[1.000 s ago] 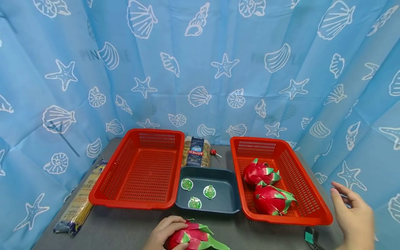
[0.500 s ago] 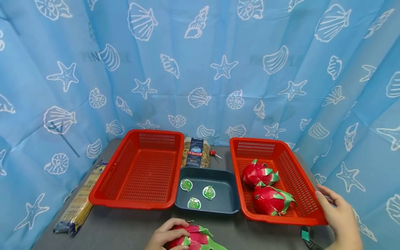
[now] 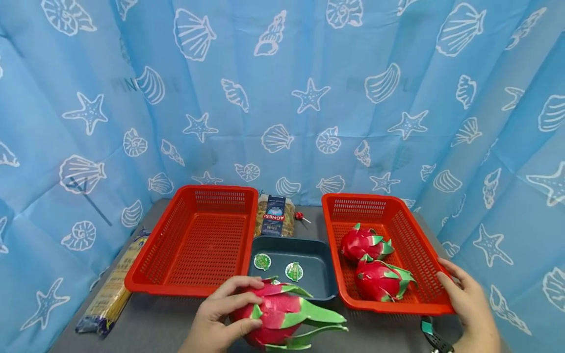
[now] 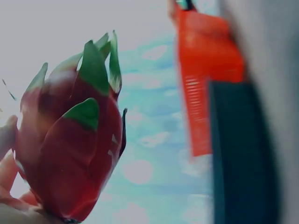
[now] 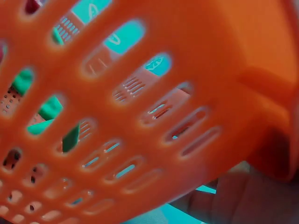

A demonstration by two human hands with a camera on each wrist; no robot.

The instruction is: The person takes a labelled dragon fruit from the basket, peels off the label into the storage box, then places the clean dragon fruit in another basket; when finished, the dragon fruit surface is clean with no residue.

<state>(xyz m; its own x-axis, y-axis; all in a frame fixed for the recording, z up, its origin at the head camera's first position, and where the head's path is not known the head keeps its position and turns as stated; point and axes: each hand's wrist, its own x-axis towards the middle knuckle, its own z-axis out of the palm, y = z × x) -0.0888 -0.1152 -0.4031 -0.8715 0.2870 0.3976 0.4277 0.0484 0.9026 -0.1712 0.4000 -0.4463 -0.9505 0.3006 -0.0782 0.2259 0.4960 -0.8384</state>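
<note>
My left hand (image 3: pixel 222 311) grips a red dragon fruit (image 3: pixel 278 314) with green leaf tips, raised in front of the dark blue tray (image 3: pixel 324 264). In the left wrist view the fruit (image 4: pixel 70 154) fills the left side, fingers curled around its lower end. At the right, my right hand (image 3: pixel 472 309) holds the side rim of a red perforated basket (image 3: pixel 399 308). Its fingers (image 5: pixel 229 193) show under that rim in the right wrist view. Inside this basket lie two more dragon fruits, one farther back (image 3: pixel 364 243) and one nearer (image 3: pixel 380 279).
Another red basket (image 3: pixel 190 290) stands at the left, beside a long packet of spaghetti (image 3: pixel 116 287). Behind the tray are an Agnesi pasta packet (image 3: pixel 274 215) and a red lollipop (image 3: pixel 299 215). Green round stickers (image 3: pixel 294 271) lie in the tray. A black slotted utensil (image 3: pixel 434 336) is near my right hand.
My left hand has lifted the dragon fruit from the table's front, its leaf tips now pointing right. My right hand has moved left from beside the right basket onto its rim.
</note>
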